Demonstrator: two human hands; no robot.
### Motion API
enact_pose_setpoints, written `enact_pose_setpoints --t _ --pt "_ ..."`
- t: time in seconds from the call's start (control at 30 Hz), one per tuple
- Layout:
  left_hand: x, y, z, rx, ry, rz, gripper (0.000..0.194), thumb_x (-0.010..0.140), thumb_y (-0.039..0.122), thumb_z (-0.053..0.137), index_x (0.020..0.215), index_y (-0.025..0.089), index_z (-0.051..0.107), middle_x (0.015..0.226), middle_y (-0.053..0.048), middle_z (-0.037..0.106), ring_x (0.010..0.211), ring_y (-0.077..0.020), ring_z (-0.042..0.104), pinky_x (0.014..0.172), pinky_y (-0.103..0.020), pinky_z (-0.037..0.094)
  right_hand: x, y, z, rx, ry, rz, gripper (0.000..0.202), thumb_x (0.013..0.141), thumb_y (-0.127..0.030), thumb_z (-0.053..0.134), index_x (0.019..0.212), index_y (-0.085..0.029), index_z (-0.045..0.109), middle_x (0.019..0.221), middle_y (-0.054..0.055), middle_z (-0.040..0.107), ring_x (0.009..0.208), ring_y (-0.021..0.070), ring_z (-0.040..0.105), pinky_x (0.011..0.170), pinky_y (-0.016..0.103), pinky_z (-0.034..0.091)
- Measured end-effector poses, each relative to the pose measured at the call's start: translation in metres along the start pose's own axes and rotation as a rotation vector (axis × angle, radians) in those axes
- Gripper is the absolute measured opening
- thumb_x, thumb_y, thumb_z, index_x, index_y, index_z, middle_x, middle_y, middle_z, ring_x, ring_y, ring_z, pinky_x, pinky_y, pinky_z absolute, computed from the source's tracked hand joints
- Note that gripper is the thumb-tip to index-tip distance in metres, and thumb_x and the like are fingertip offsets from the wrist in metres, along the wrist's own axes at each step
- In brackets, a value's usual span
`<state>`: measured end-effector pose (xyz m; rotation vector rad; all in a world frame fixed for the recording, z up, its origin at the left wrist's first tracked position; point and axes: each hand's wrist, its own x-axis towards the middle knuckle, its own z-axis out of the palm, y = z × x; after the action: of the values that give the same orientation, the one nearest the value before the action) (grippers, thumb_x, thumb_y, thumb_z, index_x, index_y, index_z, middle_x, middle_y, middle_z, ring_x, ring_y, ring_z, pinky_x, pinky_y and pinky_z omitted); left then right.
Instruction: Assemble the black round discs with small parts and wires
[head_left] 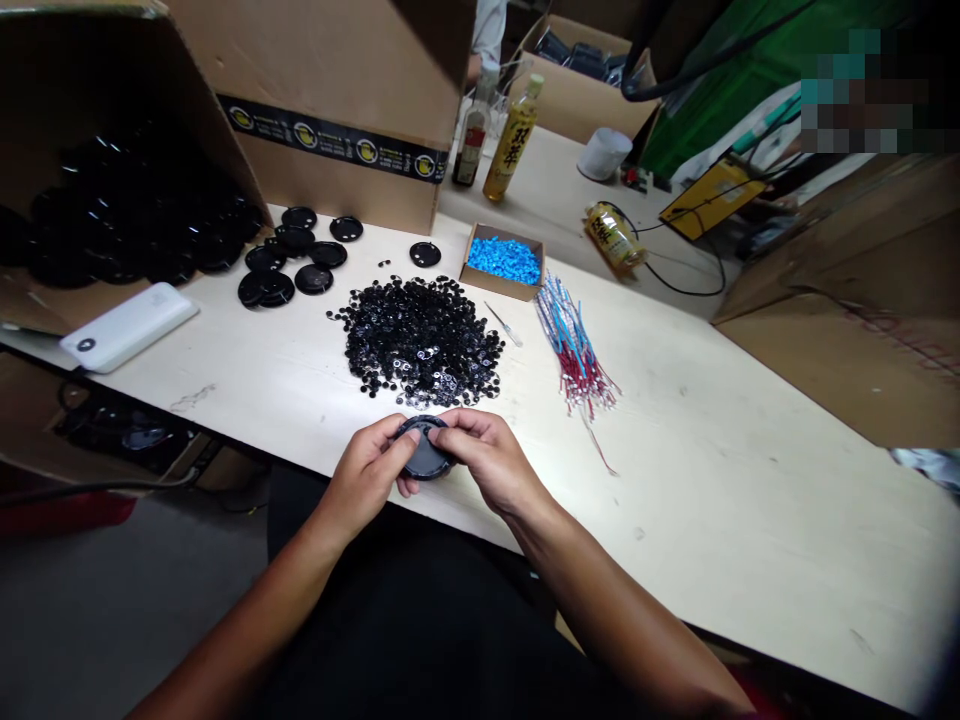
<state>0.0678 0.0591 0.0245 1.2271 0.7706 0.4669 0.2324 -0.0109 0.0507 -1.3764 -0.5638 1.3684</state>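
Head view: black disc [429,462] held at the near edge of the table [697,450], just this side of a pile of small black parts [420,340]. Left hand [366,468] closed on its left rim, right hand [484,455] pinching its right, thumbs on the face. From here I can't tell what's under them. Past the pile: small carton [491,278] of blue pieces [502,260]; right, wire bundle [576,350]; far left, loose black discs [314,279].
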Motion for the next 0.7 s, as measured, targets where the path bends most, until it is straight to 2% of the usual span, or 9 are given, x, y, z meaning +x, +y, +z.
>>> enact_pose_setpoints --t 0.37,0.7 --pt "0.0 -0.0007 -0.0004 0.006 0.011 -0.009 0.029 0.103 0.043 0.063 0.09 0.017 0.065 0.074 0.0 0.069 0.054 -0.0136 0.065 0.049 -0.024 0.055 0.0002 0.0053 0.005 -0.033 0.044 -0.056 0.02 0.079 -0.037 0.078 0.079 -0.017 0.076 0.066 0.0 0.07 0.06 0.0136 0.059 0.057 0.025 0.046" --pt "-0.001 0.0055 -0.0003 0.006 -0.004 0.003 0.029 0.102 0.043 0.064 0.087 0.018 0.066 0.07 0.001 0.069 0.054 -0.0139 0.066 0.05 -0.023 0.055 -0.0002 0.0 0.0 0.019 -0.001 0.016 0.023 0.075 -0.039 0.083 0.076 -0.018 0.075 0.065 0.0 0.07 0.057 0.0135 0.06 0.056 0.025 0.048"
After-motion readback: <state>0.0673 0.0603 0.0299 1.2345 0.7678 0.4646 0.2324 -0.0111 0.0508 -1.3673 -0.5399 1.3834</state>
